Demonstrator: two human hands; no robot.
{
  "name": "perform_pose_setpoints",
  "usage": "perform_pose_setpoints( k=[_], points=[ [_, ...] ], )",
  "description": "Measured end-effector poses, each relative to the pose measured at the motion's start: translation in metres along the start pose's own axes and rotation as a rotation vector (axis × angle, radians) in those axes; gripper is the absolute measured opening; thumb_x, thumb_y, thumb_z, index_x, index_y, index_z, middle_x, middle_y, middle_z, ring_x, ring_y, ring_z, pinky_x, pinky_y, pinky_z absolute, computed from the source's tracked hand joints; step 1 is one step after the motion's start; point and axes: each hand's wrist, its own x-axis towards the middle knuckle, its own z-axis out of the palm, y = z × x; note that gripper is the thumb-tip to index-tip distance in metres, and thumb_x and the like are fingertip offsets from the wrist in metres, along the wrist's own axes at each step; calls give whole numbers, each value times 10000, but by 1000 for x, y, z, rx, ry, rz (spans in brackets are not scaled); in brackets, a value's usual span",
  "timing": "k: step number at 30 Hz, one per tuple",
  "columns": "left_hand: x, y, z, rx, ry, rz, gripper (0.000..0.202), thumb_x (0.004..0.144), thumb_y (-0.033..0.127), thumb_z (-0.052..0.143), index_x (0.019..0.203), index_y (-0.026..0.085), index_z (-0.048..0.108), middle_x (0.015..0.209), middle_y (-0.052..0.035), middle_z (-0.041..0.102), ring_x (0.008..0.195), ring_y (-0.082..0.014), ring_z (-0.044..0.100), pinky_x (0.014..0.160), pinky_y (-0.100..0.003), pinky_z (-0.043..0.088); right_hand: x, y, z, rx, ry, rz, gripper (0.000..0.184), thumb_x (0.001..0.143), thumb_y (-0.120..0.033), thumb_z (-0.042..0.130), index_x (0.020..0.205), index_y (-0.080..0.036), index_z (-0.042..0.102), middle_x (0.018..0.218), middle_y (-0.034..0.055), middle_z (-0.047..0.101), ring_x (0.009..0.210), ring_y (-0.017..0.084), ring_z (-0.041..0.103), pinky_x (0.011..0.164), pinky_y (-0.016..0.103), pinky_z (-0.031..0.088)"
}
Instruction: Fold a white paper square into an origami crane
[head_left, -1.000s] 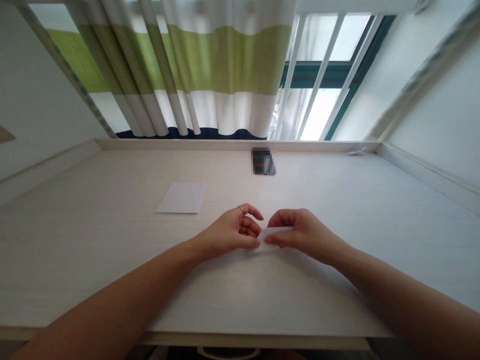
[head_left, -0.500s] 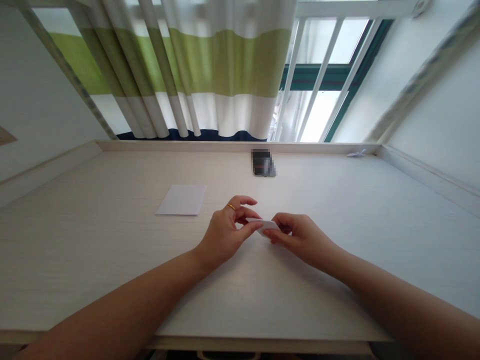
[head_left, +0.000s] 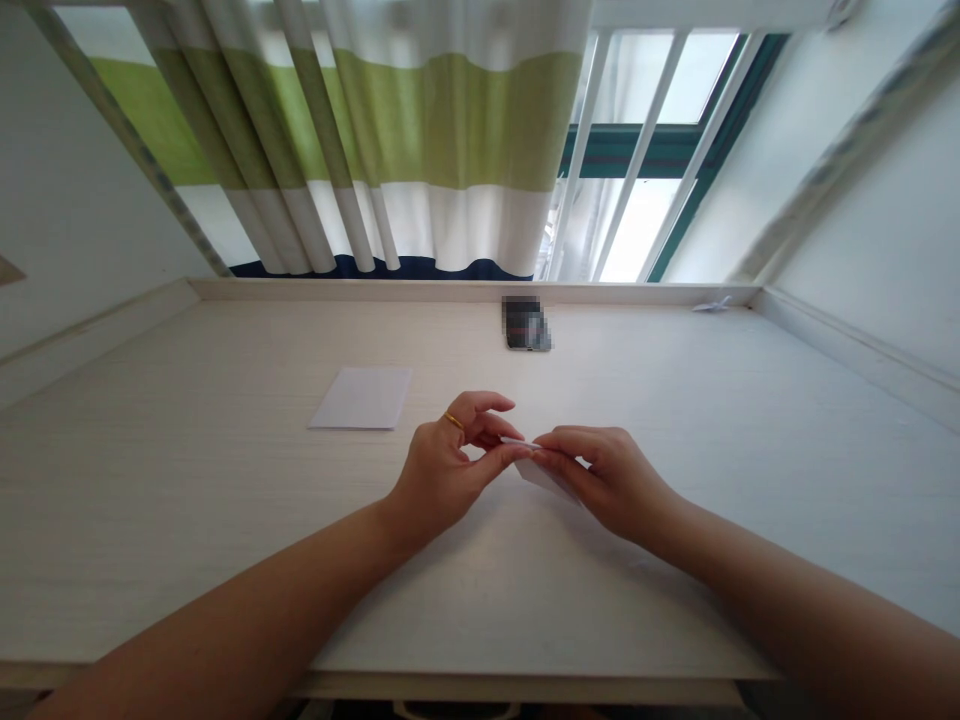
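Note:
A small folded piece of white paper [head_left: 546, 474] is held just above the pale wooden desk [head_left: 225, 520], between both hands. My left hand [head_left: 446, 465], with a gold ring on one finger, pinches the paper's left tip between thumb and forefinger. My right hand [head_left: 607, 475] grips the right part, its fingers curled over the fold. Much of the paper is hidden under my right fingers.
A flat white sheet of paper [head_left: 363, 398] lies on the desk to the left of my hands. A small dark object [head_left: 527, 323] sits near the desk's back edge. A tiny white folded shape [head_left: 712, 302] rests at the back right corner. Striped curtains [head_left: 420, 130] hang behind.
Both hands lifted the folded paper off the desk and shifted slightly away from me. The left fingers opened out into a pinch, and the paper now tilts down towards the right.

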Motion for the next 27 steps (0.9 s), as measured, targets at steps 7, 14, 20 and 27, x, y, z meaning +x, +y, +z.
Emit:
perform_pose_setpoints(
  k=[7, 14, 20, 27],
  points=[
    [-1, 0, 0, 57, 12, 20, 303, 684, 276, 641, 941, 206, 497, 733, 1, 672, 716, -147, 632, 707, -275, 489, 0, 1, 0, -3, -34, 33, 321, 853, -330, 395, 683, -155, 603, 559, -5, 540, 514, 94, 439, 505, 205, 330],
    [-3, -1, -1, 129, 0, 93, 256, 703, 261, 629, 930, 204, 526, 796, -12, 680, 719, -134, 634, 668, -239, 499, 0, 0, -1, 32, -64, 33, 314, 852, -327, 395, 683, -155, 597, 571, -1, 547, 525, 98, 444, 513, 207, 335],
    [-3, -2, -1, 74, 3, 71, 231, 704, 254, 632, 900, 193, 526, 783, -11, 672, 747, -133, 636, 695, -237, 504, -1, 1, 0, 15, -70, 23, 310, 857, -324, 391, 710, -152, 603, 593, 3, 561, 537, 99, 459, 524, 209, 338],
    [-2, 1, -1, 43, 18, 22, 218, 693, 262, 643, 865, 188, 532, 755, -8, 671, 742, -139, 639, 696, -238, 506, -1, -1, 0, -15, -54, -14, 310, 864, -305, 383, 691, -152, 591, 586, 3, 550, 526, 96, 450, 518, 207, 329]
  ],
)
